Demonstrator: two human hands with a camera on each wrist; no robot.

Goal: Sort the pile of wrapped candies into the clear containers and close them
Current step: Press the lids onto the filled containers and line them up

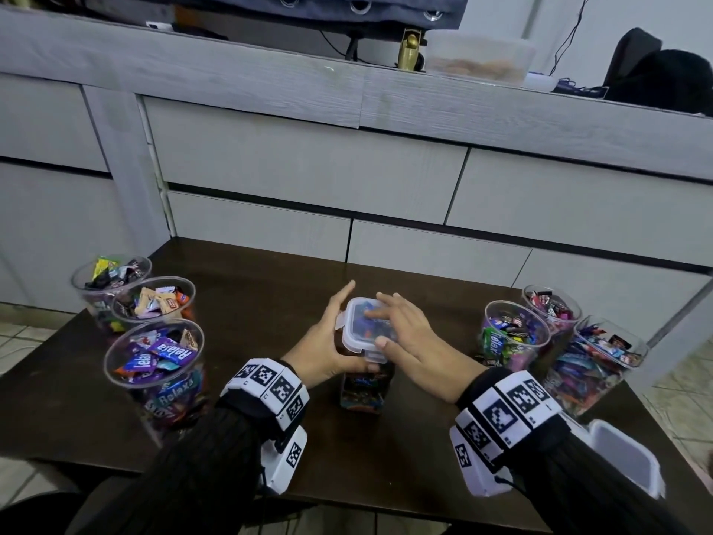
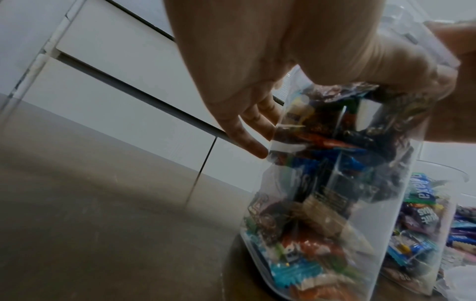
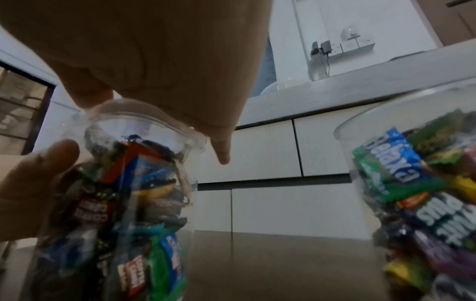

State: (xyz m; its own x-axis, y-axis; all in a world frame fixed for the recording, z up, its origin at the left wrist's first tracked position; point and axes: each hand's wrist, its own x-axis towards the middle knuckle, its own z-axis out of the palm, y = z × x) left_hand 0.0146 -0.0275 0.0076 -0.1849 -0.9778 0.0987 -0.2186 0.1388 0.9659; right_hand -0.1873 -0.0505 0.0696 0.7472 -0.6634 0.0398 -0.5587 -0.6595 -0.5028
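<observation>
A clear square container (image 1: pixel 364 391) packed with wrapped candies stands at the middle of the dark table (image 1: pixel 270 272). Its clear lid (image 1: pixel 357 335) with white clips lies on top. My left hand (image 1: pixel 332 334) grips the container's upper left side, thumb across the front just under the lid. In the left wrist view the same hand (image 2: pixel 257 61) wraps the top of the container (image 2: pixel 322 183). My right hand (image 1: pixel 405 334) lies flat on the lid with straight fingers. Its palm (image 3: pixel 167 61) covers the container's rim (image 3: pixel 144 203) in the right wrist view.
Three open round cups of candies (image 1: pixel 154 357) stand at the table's left. Two round cups (image 1: pixel 515 334) and a square container (image 1: pixel 602 357) stand open at the right. A loose lid (image 1: pixel 625 453) lies at the near right corner. Grey drawers (image 1: pixel 308 167) rise behind the table.
</observation>
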